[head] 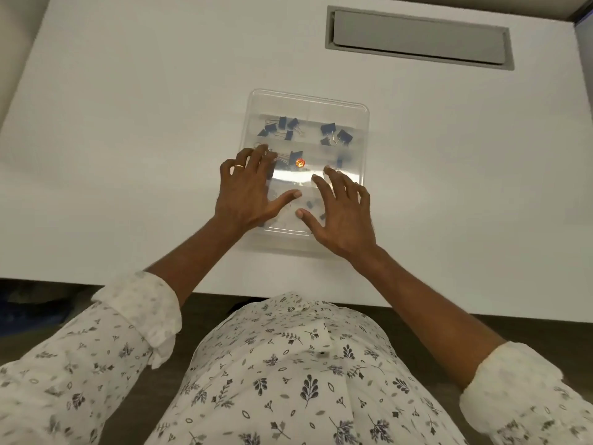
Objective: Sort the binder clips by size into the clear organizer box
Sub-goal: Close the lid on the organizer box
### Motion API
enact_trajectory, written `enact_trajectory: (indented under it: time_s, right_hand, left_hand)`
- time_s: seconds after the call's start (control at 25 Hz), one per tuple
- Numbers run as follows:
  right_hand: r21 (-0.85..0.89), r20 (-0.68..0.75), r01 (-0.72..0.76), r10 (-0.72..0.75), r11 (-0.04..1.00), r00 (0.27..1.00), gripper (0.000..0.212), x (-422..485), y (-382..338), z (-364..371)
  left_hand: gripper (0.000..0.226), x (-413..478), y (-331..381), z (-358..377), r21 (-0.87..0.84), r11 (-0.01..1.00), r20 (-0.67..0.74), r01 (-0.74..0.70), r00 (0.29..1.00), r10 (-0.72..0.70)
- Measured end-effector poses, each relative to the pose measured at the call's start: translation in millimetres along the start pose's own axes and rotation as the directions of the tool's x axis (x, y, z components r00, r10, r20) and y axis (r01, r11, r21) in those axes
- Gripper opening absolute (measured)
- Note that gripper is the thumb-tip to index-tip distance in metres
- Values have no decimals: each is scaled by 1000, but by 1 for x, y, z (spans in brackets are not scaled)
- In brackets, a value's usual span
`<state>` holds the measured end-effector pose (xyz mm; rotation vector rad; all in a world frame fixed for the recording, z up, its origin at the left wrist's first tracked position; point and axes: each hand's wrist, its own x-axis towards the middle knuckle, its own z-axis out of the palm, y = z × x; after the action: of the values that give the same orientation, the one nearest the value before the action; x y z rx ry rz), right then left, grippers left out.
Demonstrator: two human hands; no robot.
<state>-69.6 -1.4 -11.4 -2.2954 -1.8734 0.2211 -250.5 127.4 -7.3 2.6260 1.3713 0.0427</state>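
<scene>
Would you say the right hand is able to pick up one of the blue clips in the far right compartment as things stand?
Probably not yet. The clear lid appears to lie shut over the organizer box, covering the blue clips. The right hand rests spread on the lid, empty, so the lid would need opening first.

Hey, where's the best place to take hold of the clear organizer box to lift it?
Probably by the long left and right edges of the clear organizer box, one hand on each side. It lies flat on the white table, and the rim flares outward there for fingers to hook under.
</scene>
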Motion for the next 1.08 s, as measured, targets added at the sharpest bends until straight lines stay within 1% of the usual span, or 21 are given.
enact_trajectory:
  time_s: [0.08, 0.12, 0.2, 0.32, 0.4, 0.44, 0.56, 0.64, 0.8, 0.88, 0.96, 1.04, 1.08]
  right_hand:
    - [48, 4, -37, 37, 998, 999, 76, 22, 1, -14]
    - [57, -12, -41, 42, 998, 999, 79, 36, 3, -21]
    - [45, -23, -38, 39, 998, 999, 94, 69, 11, -28]
    - [-50, 37, -58, 60, 997, 998, 120, 115, 29, -29]
    - [-66, 83, -73, 78, 995, 993, 129, 131, 40, -23]
    - [-48, 96, -84, 89, 995, 991, 131, 134, 43, -19]
    - [-11, 80, -123, 123, 992, 989, 126, 132, 44, -6]
    - [-37, 78, -132, 135, 991, 988, 124, 134, 45, -5]
    - [-109, 117, -166, 178, 980, 977, 121, 139, 40, -11]
    - [-108, 80, -204, 213, 973, 974, 114, 127, 27, -15]
    - [-75, 19, -169, 171, 983, 985, 101, 94, 6, -19]
    - [-47, -5, -88, 88, 995, 996, 92, 52, -11, -19]
    - [-47, 4, -59, 59, 997, 998, 90, 36, -15, -18]
  left_hand:
    - [89, 21, -3, -11, -47, 998, -27, 37, 999, -38]
    - [88, 31, -3, -12, -42, 999, -53, 30, 998, -33]
    - [90, 53, -6, -11, -8, 1000, -84, -7, 996, 6]
    - [90, 90, -11, -8, 17, 999, -57, -32, 998, 33]
    - [89, 107, -15, -5, -21, 999, -29, -44, 999, 43]
    - [88, 111, -16, -2, -30, 998, -23, -51, 998, 51]
    - [87, 112, -20, 10, -24, 998, -40, -51, 998, 50]
    - [89, 115, -20, 10, -37, 998, -32, -42, 999, 41]
    - [97, 123, -22, 2, -49, 998, 16, -46, 999, 47]
    - [99, 121, -18, -4, -91, 995, 10, -37, 999, 38]
    - [90, 110, -11, -17, -151, 987, -58, -53, 997, 44]
    - [78, 84, -6, -25, -166, 975, -110, -147, 985, 129]
    - [74, 65, -3, -25, -149, 971, -97, -190, 980, 176]
